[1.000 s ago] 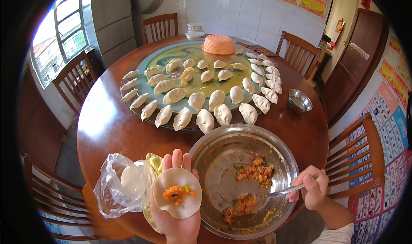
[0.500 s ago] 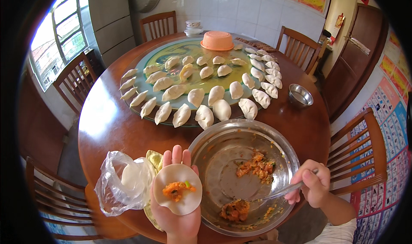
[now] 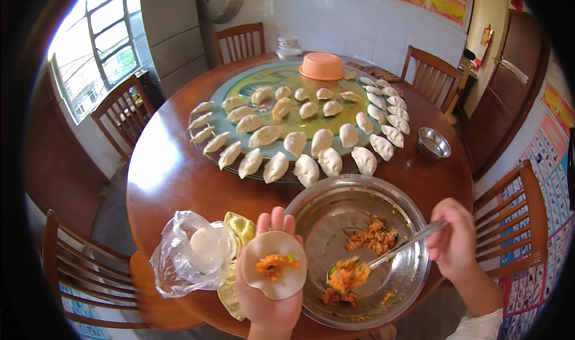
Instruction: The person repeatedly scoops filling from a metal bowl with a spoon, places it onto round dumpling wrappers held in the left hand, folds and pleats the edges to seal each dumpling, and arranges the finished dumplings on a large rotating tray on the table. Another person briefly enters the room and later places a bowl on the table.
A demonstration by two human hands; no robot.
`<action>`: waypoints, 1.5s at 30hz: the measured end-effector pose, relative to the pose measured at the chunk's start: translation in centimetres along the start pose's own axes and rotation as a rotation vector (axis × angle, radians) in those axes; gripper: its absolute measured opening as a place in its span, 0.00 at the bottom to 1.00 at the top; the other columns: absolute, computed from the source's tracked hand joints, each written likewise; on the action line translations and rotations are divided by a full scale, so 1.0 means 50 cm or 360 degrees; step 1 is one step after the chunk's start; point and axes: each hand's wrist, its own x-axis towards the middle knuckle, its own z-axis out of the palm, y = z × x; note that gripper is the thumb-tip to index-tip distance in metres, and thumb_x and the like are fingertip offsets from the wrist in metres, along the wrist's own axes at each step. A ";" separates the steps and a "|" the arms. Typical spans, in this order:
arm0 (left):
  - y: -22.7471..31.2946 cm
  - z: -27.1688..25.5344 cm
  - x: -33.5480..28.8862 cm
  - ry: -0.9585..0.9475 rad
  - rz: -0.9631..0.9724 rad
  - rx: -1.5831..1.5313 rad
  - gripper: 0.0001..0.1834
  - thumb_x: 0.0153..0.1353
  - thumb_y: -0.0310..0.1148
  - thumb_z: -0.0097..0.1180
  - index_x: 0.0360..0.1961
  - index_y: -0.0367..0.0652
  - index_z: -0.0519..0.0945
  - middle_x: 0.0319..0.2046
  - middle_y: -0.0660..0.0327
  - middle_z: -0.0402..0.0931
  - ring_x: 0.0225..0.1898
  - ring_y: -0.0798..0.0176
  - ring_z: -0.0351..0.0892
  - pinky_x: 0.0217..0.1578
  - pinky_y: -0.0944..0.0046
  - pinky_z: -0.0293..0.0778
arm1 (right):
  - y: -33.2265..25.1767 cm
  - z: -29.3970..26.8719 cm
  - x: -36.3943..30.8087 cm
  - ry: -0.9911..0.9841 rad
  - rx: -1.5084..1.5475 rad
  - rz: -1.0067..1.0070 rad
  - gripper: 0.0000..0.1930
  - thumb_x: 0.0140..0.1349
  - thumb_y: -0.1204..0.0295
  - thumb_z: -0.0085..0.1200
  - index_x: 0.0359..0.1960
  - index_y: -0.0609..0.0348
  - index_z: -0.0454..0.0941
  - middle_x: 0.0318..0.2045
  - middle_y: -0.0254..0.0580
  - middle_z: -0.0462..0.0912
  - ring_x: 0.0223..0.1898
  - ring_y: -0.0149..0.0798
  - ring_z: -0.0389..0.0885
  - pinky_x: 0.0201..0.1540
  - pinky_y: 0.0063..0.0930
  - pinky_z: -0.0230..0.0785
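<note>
Table: round, polished reddish-brown wood, glossy; it carries the mixing bowl at its near side. Turntable: circular glass, yellow-green patterned centre, beyond the mixing bowl. Mixing bowl: wide, shiny steel, flat-rimmed, inner wall smeared orange. Basket: orange plastic, rim down, far beyond the mixing bowl. Bag: clear crumpled plastic around pale discs, left of the mixing bowl. Cloth: yellow-green, between bag and mixing bowl, partly hidden. Left hand: at the mixing bowl's left side, palm up, grip spread flat under the wrapper. Right hand: at the mixing bowl's right side, slightly blurred, grip pinching the spoon's handle. Small bowl: steel, beyond and right of the mixing bowl. Spoon: slender metal, slanting down into the mixing bowl, head loaded. Wrapper: thin, smooth, pale dough disc on the left palm, beside the mixing bowl. Dumplings: plump, matte, crescent-shaped, in curved rows beyond the mixing bowl. Filling: moist, coarse, orange with green flecks; clumped in the mixing bowl, heaped on the spoon, mounded on the wrapper.
</note>
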 end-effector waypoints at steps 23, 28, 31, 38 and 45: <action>-0.009 0.001 -0.009 -0.0105 -0.0315 -0.0283 0.28 0.65 0.41 0.28 0.62 0.36 0.51 0.63 0.51 0.51 0.65 0.51 0.48 0.61 0.54 0.51 | -0.036 0.073 -0.069 -0.1312 -0.0892 -0.1797 0.10 0.51 0.79 0.52 0.36 0.67 0.69 0.30 0.56 0.78 0.29 0.52 0.80 0.23 0.35 0.73; -0.013 0.018 -0.011 -0.0170 -0.0308 -0.0183 0.28 0.65 0.40 0.28 0.62 0.35 0.52 0.63 0.50 0.51 0.64 0.50 0.49 0.61 0.52 0.50 | -0.026 0.067 -0.068 -0.0974 -0.0484 -0.1728 0.06 0.57 0.74 0.50 0.33 0.63 0.70 0.25 0.48 0.79 0.22 0.46 0.79 0.25 0.32 0.72; 0.000 0.028 -0.002 -0.0092 -0.0209 -0.0138 0.27 0.65 0.39 0.28 0.60 0.33 0.53 0.62 0.48 0.52 0.63 0.47 0.52 0.61 0.50 0.52 | -0.031 0.064 -0.068 -0.0212 -0.0662 -0.1531 0.14 0.64 0.63 0.36 0.32 0.65 0.62 0.13 0.40 0.69 0.10 0.35 0.67 0.12 0.22 0.59; 0.043 0.030 0.047 -0.0119 -0.0141 -0.0234 0.27 0.64 0.41 0.26 0.60 0.35 0.55 0.59 0.49 0.58 0.62 0.49 0.54 0.60 0.52 0.54 | -0.046 0.049 -0.021 0.0117 0.0026 -0.1542 0.13 0.68 0.62 0.29 0.31 0.59 0.56 0.11 0.44 0.69 0.07 0.34 0.66 0.11 0.23 0.64; 0.045 0.016 0.057 -0.0027 -0.0029 -0.0178 0.26 0.64 0.39 0.31 0.59 0.35 0.56 0.60 0.49 0.58 0.61 0.48 0.56 0.60 0.50 0.54 | -0.016 0.026 0.037 0.0421 0.0117 -0.1505 0.15 0.67 0.61 0.28 0.31 0.59 0.58 0.14 0.38 0.65 0.06 0.32 0.62 0.08 0.22 0.58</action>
